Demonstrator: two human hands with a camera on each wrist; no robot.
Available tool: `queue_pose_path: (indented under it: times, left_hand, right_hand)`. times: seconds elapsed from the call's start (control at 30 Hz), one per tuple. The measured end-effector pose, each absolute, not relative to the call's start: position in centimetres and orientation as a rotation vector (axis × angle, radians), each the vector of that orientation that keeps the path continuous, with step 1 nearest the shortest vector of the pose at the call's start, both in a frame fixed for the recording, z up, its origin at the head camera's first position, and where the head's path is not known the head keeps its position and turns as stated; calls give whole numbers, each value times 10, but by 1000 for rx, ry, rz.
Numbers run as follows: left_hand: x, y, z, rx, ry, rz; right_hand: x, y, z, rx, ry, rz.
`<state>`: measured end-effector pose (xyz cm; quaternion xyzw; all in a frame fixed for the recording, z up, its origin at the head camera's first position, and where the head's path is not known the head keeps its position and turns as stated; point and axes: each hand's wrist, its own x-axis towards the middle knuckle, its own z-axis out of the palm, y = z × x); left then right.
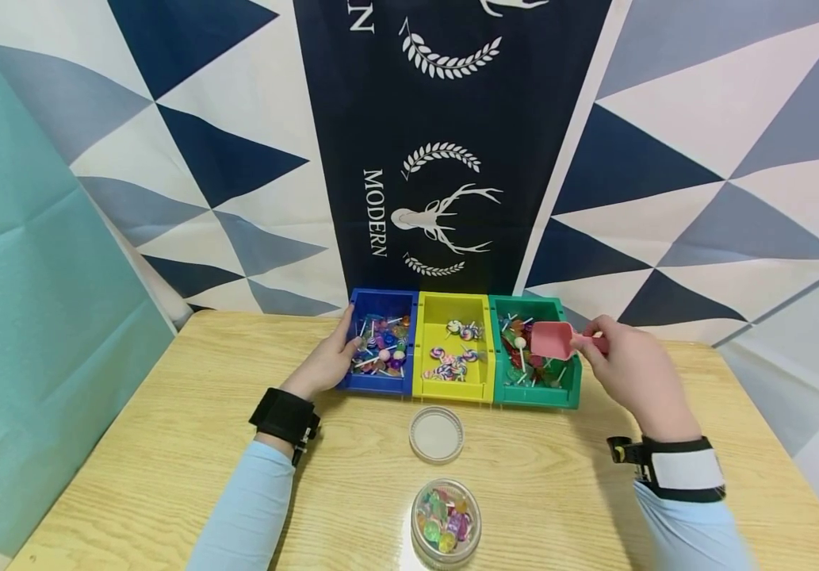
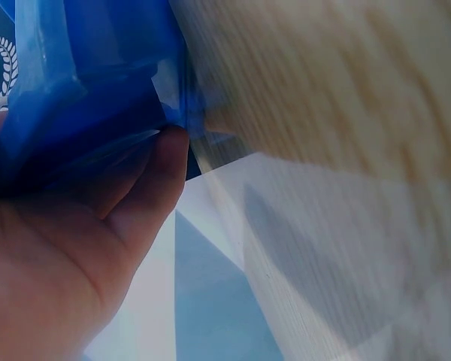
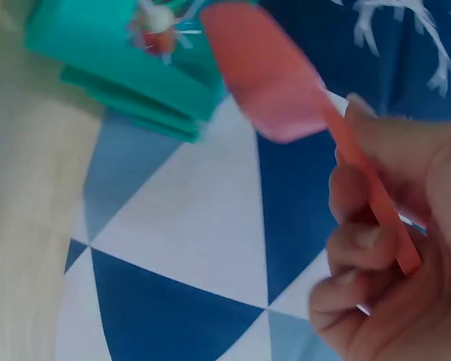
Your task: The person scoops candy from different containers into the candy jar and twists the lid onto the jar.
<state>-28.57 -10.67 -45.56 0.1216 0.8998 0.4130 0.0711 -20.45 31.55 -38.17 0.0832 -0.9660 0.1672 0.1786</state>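
In the head view my right hand (image 1: 641,373) holds a pink scoop (image 1: 552,339) over the green bin (image 1: 572,396), which contains lollipops and wrapped candies. The right wrist view shows my fingers curled round the handle of the scoop (image 3: 270,79); its bowl looks tilted, and I cannot tell whether any candy is in it. At the other end, my left hand (image 1: 327,361) grips the left wall of the blue bin (image 1: 380,386), thumb on the inner side. In the left wrist view a finger lies along the outside of the blue bin (image 2: 98,128).
Between those two sits a yellow bin (image 1: 445,309) with striped lollipops, all three joined in a row. Nearer me on the wooden table (image 1: 352,476) are a round clear lid (image 1: 437,434) and a clear jar (image 1: 416,539) of wrapped candies. A patterned cloth (image 1: 252,182) hangs behind.
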Motion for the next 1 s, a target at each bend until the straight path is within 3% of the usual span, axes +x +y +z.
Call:
queue_pose_path:
  times: [0.43, 1.0]
  left_hand:
    - [-288, -106, -457, 369, 2707, 1242]
    - [-287, -106, -457, 341, 2693, 1252]
  right_hand:
    - [-227, 300, -415, 261, -2387, 423]
    - [-251, 297, -415, 430, -2664, 317]
